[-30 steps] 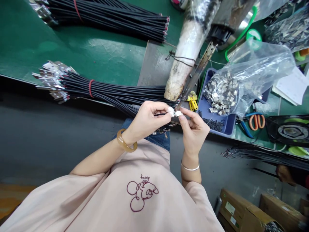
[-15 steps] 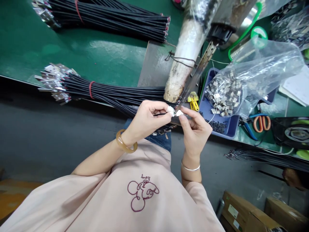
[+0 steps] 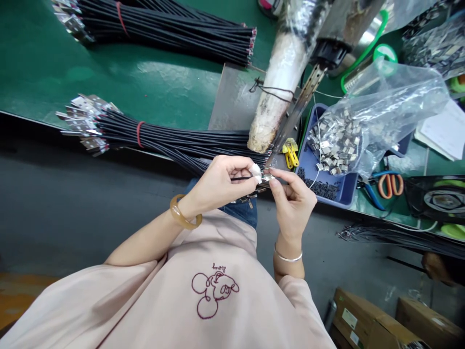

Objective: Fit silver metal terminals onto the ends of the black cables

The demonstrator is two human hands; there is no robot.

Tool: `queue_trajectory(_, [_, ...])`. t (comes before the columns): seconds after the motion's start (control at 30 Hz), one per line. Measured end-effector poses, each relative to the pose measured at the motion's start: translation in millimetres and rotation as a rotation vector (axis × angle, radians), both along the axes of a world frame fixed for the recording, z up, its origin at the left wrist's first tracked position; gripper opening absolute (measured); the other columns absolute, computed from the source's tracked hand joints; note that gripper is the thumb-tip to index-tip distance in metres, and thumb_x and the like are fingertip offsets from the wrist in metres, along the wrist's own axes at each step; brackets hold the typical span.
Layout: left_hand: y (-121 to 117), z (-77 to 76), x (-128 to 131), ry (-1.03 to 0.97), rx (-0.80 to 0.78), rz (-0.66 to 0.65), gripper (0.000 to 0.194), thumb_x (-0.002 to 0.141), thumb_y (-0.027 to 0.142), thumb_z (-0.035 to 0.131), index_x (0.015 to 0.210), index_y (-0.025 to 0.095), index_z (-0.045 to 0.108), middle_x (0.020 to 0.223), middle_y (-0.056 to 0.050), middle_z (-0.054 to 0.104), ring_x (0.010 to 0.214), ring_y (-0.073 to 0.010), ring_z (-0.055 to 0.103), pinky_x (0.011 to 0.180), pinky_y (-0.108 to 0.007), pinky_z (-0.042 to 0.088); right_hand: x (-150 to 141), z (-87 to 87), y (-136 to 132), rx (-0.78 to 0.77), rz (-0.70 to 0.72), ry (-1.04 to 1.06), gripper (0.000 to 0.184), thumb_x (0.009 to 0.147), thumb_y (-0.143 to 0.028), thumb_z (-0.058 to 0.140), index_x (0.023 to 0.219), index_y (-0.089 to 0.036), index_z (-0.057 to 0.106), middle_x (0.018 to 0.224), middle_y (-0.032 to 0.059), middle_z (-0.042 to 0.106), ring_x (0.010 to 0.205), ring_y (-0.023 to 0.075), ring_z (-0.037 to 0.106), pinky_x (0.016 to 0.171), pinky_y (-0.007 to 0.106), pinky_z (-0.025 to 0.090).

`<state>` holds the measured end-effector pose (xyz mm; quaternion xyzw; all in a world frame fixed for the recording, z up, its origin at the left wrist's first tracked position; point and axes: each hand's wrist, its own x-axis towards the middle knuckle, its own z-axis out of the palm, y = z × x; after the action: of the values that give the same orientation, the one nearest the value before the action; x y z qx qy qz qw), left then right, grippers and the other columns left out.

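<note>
- The left hand (image 3: pixel 227 182) pinched a black cable (image 3: pixel 240 179) between its thumb and finger, with white wraps (image 3: pixel 256 171) on the tips.
- The right hand (image 3: pixel 295 203) pinched a small silver piece (image 3: pixel 268 177) with its thumb and finger, right by the end of the cable.
- The cable and the silver piece were at the near edge of the green table (image 3: pixel 163 82), in the middle.
- A long metal rod (image 3: pixel 300 106) with holes pointed down from the far right to the hands. Its tip seemed to touch the silver piece, but that spot was too small to be sure.
- Left of the rod hung a fat white tube (image 3: pixel 271 92) with a dirty end.
- A bunch of black cables (image 3: pixel 174 134) with a red band lay on the left, near the table's edge. Another bunch (image 3: pixel 174 31) lay farther back.
- On the right, a blue tray (image 3: pixel 349 196) held shiny metal bits (image 3: pixel 334 150) and tiny black bits (image 3: pixel 321 188).
- A yellow clip (image 3: pixel 291 157) sat just left of the tray.
- Pliers (image 3: pixel 390 185) with orange handles lay right of the tray.
</note>
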<state>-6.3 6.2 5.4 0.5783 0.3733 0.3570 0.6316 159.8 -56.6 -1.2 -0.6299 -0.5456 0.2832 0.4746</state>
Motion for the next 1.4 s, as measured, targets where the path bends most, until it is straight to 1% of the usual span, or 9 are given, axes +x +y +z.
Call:
queue_trajectory(0.33, [2.1, 2.7, -18.2, -0.02, 0.125, -0.239, 0.012, 0.082, 0.015, 0.066, 0.071, 0.011, 0.069, 0.063, 0.0, 0.06, 0.059, -0.0063, 0.046, 0.053, -0.017, 0.038, 0.2, 4.4, 3.0, -0.188, 0.293, 0.024, 0.04, 0.102, -0.046, 0.048, 0.075, -0.02, 0.06, 0.063, -0.0035, 0.055, 0.057, 0.0085, 0.05, 0.056, 0.024, 0.039])
queue_trajectory(0.4, [1.1, 1.1, -19.4, 0.011, 0.139, -0.258, 0.012, 0.083, 0.015, 0.065, 0.072, 0.011, 0.069, 0.063, 0.0, 0.061, 0.058, -0.0061, 0.045, 0.052, -0.018, 0.036, -0.8, 13.7, -4.1, -0.132, 0.21, -0.149, 0.039, 0.101, -0.044, 0.05, 0.073, -0.02, 0.063, 0.061, -0.0034, 0.054, 0.056, 0.0089, 0.049, 0.056, 0.024, 0.038])
queue_trajectory(0.6, [-2.0, -1.9, -15.8, 0.044, 0.131, -0.23, 0.011, 0.083, 0.018, 0.065, 0.079, 0.01, 0.071, 0.066, 0.0, 0.065, 0.057, -0.0062, 0.049, 0.05, -0.017, 0.036, 30.9, 40.6, -20.7, 0.183, -0.388, -0.626, 0.034, 0.101, -0.037, 0.049, 0.089, -0.02, 0.075, 0.061, 0.0003, 0.059, 0.054, 0.0128, 0.053, 0.057, 0.029, 0.037])
queue_trajectory(0.7, [-0.2, -5.1, -10.1, 0.056, 0.139, -0.164, 0.011, 0.083, 0.019, 0.065, 0.082, 0.011, 0.072, 0.069, -0.002, 0.068, 0.061, -0.0081, 0.057, 0.055, -0.017, 0.043, 67.1, 31.5, -3.3, -0.045, -0.216, -0.755, 0.027, 0.097, -0.037, 0.056, 0.088, -0.019, 0.074, 0.077, 0.005, 0.071, 0.068, 0.0169, 0.061, 0.065, 0.03, 0.042])
queue_trajectory(0.87, [4.5, -12.5, -4.4, 0.067, 0.169, -0.111, 0.015, 0.083, 0.018, 0.062, 0.088, 0.011, 0.074, 0.079, -0.005, 0.074, 0.071, -0.0113, 0.065, 0.068, -0.02, 0.052, 103.2, 10.2, 33.3, -0.22, -0.051, -0.627, 0.02, 0.086, -0.037, 0.066, 0.09, -0.019, 0.074, 0.085, 0.004, 0.074, 0.06, 0.0119, 0.052, 0.063, 0.028, 0.04])
queue_trajectory(1.1, [5.3, -12.6, -6.5, 0.07, 0.162, -0.102, 0.013, 0.081, 0.019, 0.063, 0.085, 0.012, 0.073, 0.076, -0.003, 0.072, 0.068, -0.0107, 0.063, 0.067, -0.019, 0.052, 107.9, 20.0, 42.1, -0.347, 0.127, -0.572, 0.024, 0.084, -0.04, 0.067, 0.077, -0.018, 0.069, 0.068, -0.0012, 0.065, 0.049, 0.0066, 0.038, 0.054, 0.026, 0.03])
queue_trajectory(1.23, [4.8, -10.3, -4.6, 0.055, 0.127, -0.071, 0.007, 0.079, 0.018, 0.065, 0.079, 0.012, 0.069, 0.071, -0.002, 0.067, 0.064, -0.009, 0.059, 0.064, -0.018, 0.05, 99.7, 20.2, 31.5, -0.24, -0.035, -0.499, 0.013, 0.083, -0.029, 0.067, 0.075, -0.018, 0.065, 0.065, -0.0027, 0.061, 0.048, 0.0063, 0.034, 0.05, 0.027, 0.025])
queue_trajectory(1.33, [3.5, -9.1, -1.9, 0.053, 0.105, -0.024, 0.008, 0.078, 0.018, 0.067, 0.073, 0.013, 0.064, 0.067, 0.0, 0.062, 0.061, -0.0077, 0.055, 0.06, -0.018, 0.047, 75.7, 20.8, 18.1, -0.035, -0.224, -0.275, 0.011, 0.085, -0.026, 0.067, 0.077, -0.02, 0.063, 0.074, 0.0005, 0.067, 0.046, 0.0057, 0.031, 0.047, 0.029, 0.022])
queue_trajectory(1.4, [2.4, -9.2, -0.1, 0.054, 0.094, 0.008, 0.011, 0.077, 0.019, 0.068, 0.07, 0.013, 0.061, 0.066, 0.001, 0.059, 0.06, -0.007, 0.052, 0.058, -0.017, 0.045, 53.0, 20.0, 9.1, 0.089, -0.227, -0.113, 0.013, 0.085, -0.026, 0.07, 0.077, -0.021, 0.061, 0.086, 0.0025, 0.073, 0.047, 0.0052, 0.035, 0.046, 0.027, 0.025])
